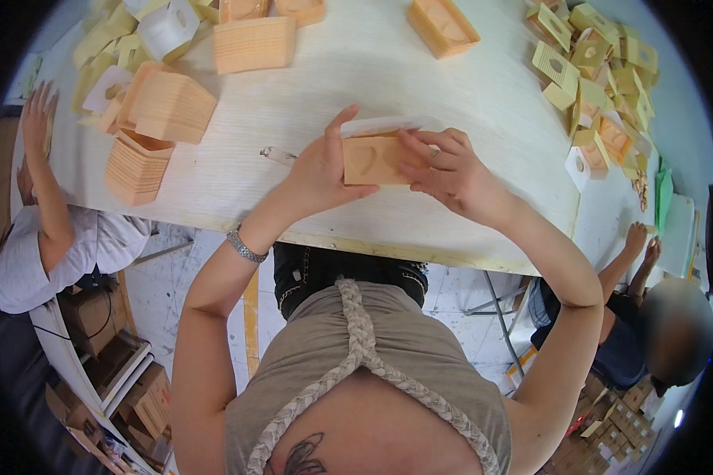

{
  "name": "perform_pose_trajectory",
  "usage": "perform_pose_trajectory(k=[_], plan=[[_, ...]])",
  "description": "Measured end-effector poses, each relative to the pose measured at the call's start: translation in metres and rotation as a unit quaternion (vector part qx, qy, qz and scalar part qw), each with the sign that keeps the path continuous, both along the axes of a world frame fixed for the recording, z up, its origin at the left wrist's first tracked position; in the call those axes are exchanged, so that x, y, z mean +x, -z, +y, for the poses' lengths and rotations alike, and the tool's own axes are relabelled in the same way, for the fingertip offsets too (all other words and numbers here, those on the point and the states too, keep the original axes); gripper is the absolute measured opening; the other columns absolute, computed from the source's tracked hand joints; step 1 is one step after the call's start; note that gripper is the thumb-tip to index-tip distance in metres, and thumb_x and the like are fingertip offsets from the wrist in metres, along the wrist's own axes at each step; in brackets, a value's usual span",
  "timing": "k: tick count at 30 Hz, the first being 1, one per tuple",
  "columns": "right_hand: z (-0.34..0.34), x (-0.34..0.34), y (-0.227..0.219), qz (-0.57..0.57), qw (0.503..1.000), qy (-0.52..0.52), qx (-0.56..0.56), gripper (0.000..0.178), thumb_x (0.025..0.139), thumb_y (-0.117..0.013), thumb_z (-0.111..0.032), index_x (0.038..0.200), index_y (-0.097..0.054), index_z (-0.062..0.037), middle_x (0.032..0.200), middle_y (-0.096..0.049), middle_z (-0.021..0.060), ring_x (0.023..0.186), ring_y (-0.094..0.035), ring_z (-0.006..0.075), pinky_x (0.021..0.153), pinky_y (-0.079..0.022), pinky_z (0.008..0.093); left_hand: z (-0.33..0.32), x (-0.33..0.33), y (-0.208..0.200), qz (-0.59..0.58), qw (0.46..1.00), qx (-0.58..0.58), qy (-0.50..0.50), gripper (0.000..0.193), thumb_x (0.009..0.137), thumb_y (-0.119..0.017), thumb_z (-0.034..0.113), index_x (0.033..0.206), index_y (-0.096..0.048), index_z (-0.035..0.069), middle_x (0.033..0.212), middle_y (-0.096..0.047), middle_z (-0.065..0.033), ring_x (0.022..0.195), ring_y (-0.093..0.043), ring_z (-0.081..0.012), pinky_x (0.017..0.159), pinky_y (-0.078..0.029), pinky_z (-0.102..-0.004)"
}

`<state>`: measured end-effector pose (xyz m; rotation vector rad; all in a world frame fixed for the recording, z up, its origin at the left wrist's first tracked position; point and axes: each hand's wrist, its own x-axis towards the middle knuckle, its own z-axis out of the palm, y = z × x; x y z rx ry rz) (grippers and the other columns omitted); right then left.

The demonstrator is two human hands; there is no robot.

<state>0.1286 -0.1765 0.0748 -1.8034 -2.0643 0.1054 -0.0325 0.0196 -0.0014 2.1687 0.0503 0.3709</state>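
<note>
Just over the table's near edge I hold a small light-orange box (367,161), its face turned up, with a heart-shaped recess on the left and a second recess partly under my fingers. A white flap (384,124) stands along its far side. My left hand (318,168) grips the left end, thumb along the near edge and a finger raised by the far corner. Bent over the right end, my right hand (458,176) has its fingers on the box face and into the recess area. Its fingertips are partly hidden.
Stacks of orange trays (166,107) stand left, with another stack (444,28) far off. Yellow boxes pile up at the right (602,63) and far left. A small clear item (279,155) lies beside my left wrist. Co-workers sit at both ends of the table (293,206).
</note>
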Motion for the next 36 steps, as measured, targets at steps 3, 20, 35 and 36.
perform_pose_trajectory(k=[3,20,35,36], plan=[[0.003,0.013,0.012,0.037,0.998,-0.014,0.044,0.033,0.078,-0.073,-0.012,0.109,-0.070,-0.0019,0.135,-0.058,0.0180,0.125,-0.054,0.0305,0.096,-0.041,0.0420,0.002,0.003,-0.005,0.012,0.999,-0.032,-0.004,0.113,0.068,-0.088,0.026,0.148,-0.010,0.006,0.114,-0.061,-0.0226,0.101,-0.063,-0.0402,0.086,-0.052,-0.0426],[-0.002,-0.045,0.023,-0.123,0.954,0.243,0.125,0.043,0.071,-0.072,-0.008,0.113,-0.070,-0.0071,0.122,-0.068,0.0100,0.106,-0.060,0.0188,0.086,-0.034,0.0335,-0.009,0.001,-0.004,0.007,0.994,0.065,-0.087,0.111,0.065,-0.090,0.027,0.145,-0.020,-0.006,0.124,-0.058,-0.0214,0.106,-0.063,-0.0353,0.088,-0.053,-0.0389],[0.007,-0.047,0.032,-0.169,0.951,0.259,-0.012,0.042,0.080,-0.066,-0.013,0.121,-0.065,-0.0068,0.134,-0.060,0.0081,0.098,-0.055,0.0190,0.081,-0.036,0.0343,-0.009,0.000,0.001,-0.020,0.993,0.072,-0.086,0.103,0.067,-0.088,0.029,0.141,-0.025,-0.004,0.124,-0.055,-0.0227,0.109,-0.061,-0.0370,0.087,-0.053,-0.0420],[0.007,-0.049,0.031,-0.202,0.944,0.262,-0.011,0.040,0.080,-0.066,-0.013,0.119,-0.065,-0.0066,0.135,-0.059,0.0093,0.101,-0.054,0.0193,0.082,-0.036,0.0344,-0.008,0.000,0.000,-0.013,0.995,0.067,-0.077,0.102,0.068,-0.088,0.029,0.141,-0.025,-0.004,0.125,-0.054,-0.0229,0.109,-0.061,-0.0373,0.087,-0.053,-0.0422]])
